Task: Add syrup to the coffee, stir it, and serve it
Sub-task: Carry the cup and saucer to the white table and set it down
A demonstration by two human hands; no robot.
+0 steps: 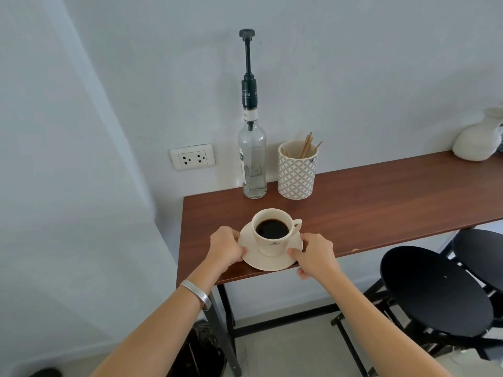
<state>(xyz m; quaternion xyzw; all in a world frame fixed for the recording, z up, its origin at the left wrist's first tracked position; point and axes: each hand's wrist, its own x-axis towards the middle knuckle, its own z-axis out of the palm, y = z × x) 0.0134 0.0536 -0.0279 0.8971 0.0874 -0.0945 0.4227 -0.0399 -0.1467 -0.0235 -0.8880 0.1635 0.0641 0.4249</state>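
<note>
We see the cup (272,232) of black coffee standing on its saucer (268,263) at the table's (381,208) near edge. The left hand (227,247) pinches the saucer's rim at nine o'clock, the right hand (315,254) at four o'clock. At twelve o'clock stands the syrup bottle (252,164); its labels and the cup's logo are too blurred to read.

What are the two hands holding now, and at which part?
Both hold the saucer under the coffee cup by its rim: the left hand at its left edge, the right hand at its right edge.
</note>
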